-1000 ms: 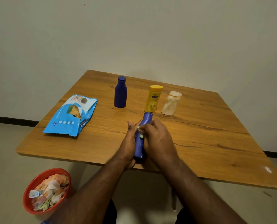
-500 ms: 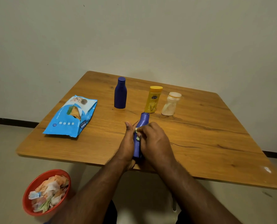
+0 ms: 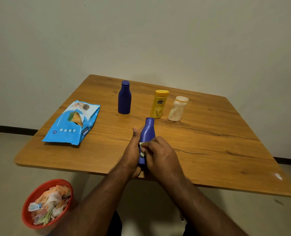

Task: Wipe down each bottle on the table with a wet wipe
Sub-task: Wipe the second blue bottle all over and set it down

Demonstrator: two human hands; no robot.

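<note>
My left hand (image 3: 133,150) grips a purple bottle (image 3: 147,132) near the front edge of the wooden table (image 3: 209,150), its cap pointing away from me. My right hand (image 3: 160,154) pinches a small wet wipe (image 3: 142,148) against the bottle's lower body; most of the wipe is hidden under the fingers. Farther back stand a dark blue bottle (image 3: 124,97), a yellow bottle (image 3: 159,104) and a pale translucent bottle (image 3: 178,109), all upright and untouched.
A blue wet-wipe pack (image 3: 73,123) lies on the table's left side. On the floor at lower left sits a red bowl (image 3: 39,218) filled with crumpled used wipes. A plain wall stands behind the table.
The right hand with the wipe has slid down the purple bottle toward its base, leaving more of the neck and shoulder showing. The left hand keeps its hold.
</note>
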